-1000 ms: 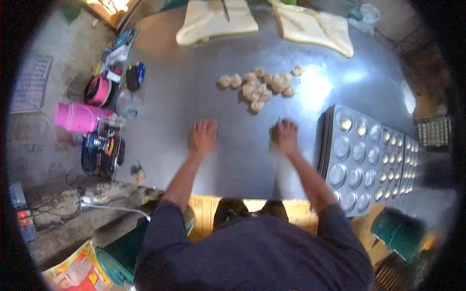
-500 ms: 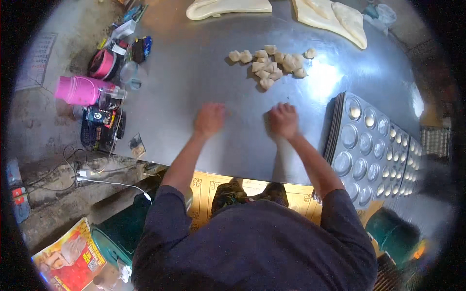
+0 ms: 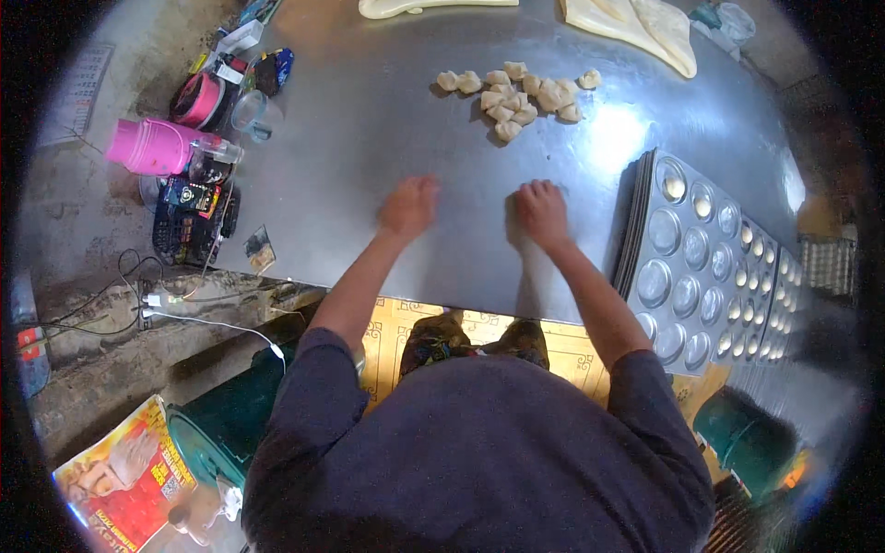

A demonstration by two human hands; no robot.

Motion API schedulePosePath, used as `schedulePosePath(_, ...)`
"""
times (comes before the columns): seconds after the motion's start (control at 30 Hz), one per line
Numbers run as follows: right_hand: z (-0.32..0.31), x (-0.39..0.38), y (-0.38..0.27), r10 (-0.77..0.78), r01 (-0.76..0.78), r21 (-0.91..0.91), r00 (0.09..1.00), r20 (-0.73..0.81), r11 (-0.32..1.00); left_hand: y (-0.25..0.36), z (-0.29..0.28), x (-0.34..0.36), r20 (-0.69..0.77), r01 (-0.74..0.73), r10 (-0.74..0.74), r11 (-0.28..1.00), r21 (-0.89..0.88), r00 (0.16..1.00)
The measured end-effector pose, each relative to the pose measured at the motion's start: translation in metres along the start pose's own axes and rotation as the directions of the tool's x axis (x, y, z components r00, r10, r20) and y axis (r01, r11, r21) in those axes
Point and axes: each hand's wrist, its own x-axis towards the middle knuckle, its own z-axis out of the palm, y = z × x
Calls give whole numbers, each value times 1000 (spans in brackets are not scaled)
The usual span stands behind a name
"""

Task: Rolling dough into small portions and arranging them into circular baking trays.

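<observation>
My left hand (image 3: pixel 409 206) is curled, palm down, on the grey metal table (image 3: pixel 323 157). My right hand (image 3: pixel 541 213) rests in a like way, a short gap to the right of it. Both hands have their fingers bent and closed; whatever lies beneath them, if anything, is hidden. Beyond the hands sits a loose cluster of cut dough pieces (image 3: pixel 509 109). Right of my right hand stands a stack of metal baking trays (image 3: pixel 680 249) with round cups, a few holding pale dough balls (image 3: pixel 675 189).
Large folded dough sheets (image 3: pixel 636 32) lie at the far side. Along the left edge stand a pink jug (image 3: pixel 152 147), a clear cup (image 3: pixel 256 114) and a tape roll (image 3: pixel 197 100). More filled trays (image 3: pixel 751 295) reach rightward. Green bins (image 3: pixel 751 442) flank me below.
The view has shifted, so the table and its things sit higher in the picture. Against the table, both hands have drawn slightly toward me, the left also a little rightward.
</observation>
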Motion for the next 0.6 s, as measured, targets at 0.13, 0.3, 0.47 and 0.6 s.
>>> schedulePosePath(0.13, -2, -88, -22, 106, -106, -6, 992, 66, 994, -8, 25, -109, -122, 232, -224, 971, 57, 967)
schedulePosePath(0.3, 28, -52, -63, -96, 97, -57, 995, 18, 994, 66, 7, -32, -30, -166, 174, 969, 186, 984)
schedulePosePath(0.47, -6, -22, -12, -43, 40, 57, 998, 39, 998, -7, -7, -16, -94, -204, 216, 971, 123, 972)
schedulePosePath(0.6, 1, -119, -31, 142, -145, -69, 989, -42, 987, 16, 11, -116, -100, 54, -30, 968, 246, 995)
